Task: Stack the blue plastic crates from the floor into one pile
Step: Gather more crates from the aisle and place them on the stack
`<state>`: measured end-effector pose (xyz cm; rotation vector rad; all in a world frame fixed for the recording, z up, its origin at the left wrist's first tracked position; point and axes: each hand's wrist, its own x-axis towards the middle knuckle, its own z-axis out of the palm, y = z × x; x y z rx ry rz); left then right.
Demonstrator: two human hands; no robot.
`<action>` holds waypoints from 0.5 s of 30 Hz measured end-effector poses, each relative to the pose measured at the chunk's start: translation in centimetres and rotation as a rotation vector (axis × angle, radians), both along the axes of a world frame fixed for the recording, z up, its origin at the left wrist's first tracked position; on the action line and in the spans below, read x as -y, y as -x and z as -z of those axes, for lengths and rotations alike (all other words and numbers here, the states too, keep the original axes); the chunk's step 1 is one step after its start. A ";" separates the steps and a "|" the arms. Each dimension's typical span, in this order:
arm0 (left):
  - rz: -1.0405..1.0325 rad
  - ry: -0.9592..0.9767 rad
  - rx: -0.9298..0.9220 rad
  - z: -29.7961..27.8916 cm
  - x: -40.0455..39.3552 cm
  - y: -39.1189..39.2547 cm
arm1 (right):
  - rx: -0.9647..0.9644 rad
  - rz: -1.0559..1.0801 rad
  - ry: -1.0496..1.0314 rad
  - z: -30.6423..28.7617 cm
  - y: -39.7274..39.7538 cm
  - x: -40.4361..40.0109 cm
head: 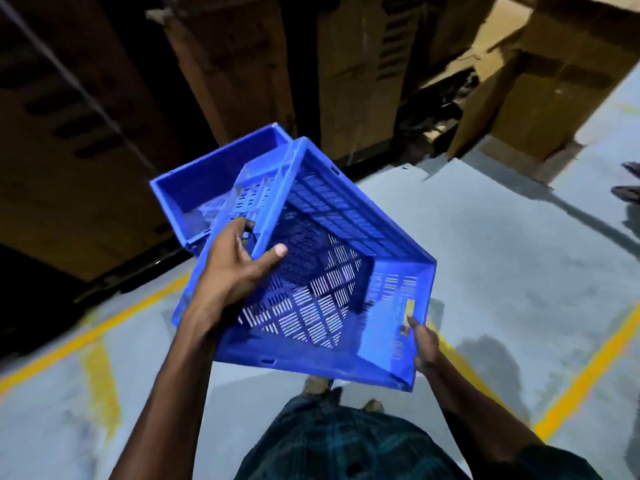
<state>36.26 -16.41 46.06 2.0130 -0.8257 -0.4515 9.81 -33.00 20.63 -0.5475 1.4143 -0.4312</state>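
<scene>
A grey floor (502, 271) marked with yellow lines (585, 375) is seen below, and tall brown cardboard boxes (363, 74) are stacked along its far edge. A blue slotted crate (346, 271) is held tilted in the air, above the floor and in front of the person, with its open side turned toward the camera. Behind it and to the left, a second blue crate (207, 181) with solid walls is seen upright, partly hidden by the first; what it rests on cannot be told. The near left rim of the tilted crate is gripped by the left hand (235, 268), its thumb laid inside and its fingers (242, 225) curled over the edge. The right end is held by the right hand (424, 344), fingers hooked at the handle slot.
</scene>
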 end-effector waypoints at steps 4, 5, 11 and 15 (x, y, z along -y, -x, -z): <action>-0.222 0.057 -0.068 1.5 -3.8 -0.6 | -0.050 -0.073 0.079 -1.3 -1.7 1.9; -0.270 0.060 -0.073 2.0 -4.8 -0.9 | -0.060 -0.090 0.111 -1.6 -2.1 2.3; -0.444 0.119 -0.082 4.7 -9.2 -3.5 | -0.164 -0.234 0.300 -4.0 -4.6 6.4; -0.469 0.223 -0.100 6.3 -10.4 -6.3 | -0.204 -0.293 0.506 -7.1 -8.2 9.5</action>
